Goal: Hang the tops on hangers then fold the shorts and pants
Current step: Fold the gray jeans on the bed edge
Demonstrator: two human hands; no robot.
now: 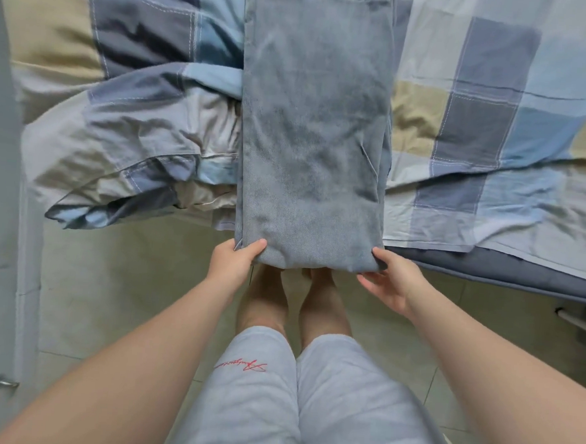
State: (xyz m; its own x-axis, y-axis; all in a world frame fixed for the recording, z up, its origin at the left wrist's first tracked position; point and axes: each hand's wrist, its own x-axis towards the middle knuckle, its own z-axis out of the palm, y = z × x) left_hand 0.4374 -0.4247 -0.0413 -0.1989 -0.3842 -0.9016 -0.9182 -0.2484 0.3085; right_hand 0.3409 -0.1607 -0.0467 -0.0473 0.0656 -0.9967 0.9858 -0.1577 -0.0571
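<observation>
1. Left hand [236, 263] has the near left corner of the jeans [314, 130], thumb on top of the denim and the other fingers tucked out of sight beneath.
2. Right hand [389, 279] pinches the near right corner, thumb over the edge, fingers under the fold.
3. The jeans lie folded in a long strip, running from the bed's edge away to the top of the view, near end overhanging the tiled floor [116, 279].
4. Under them, a rumpled plaid duvet [146, 137] to the left and a flatter plaid sheet [497, 114] to the right.
5. Below, bare feet and pale shorts [257, 391] with red script.
</observation>
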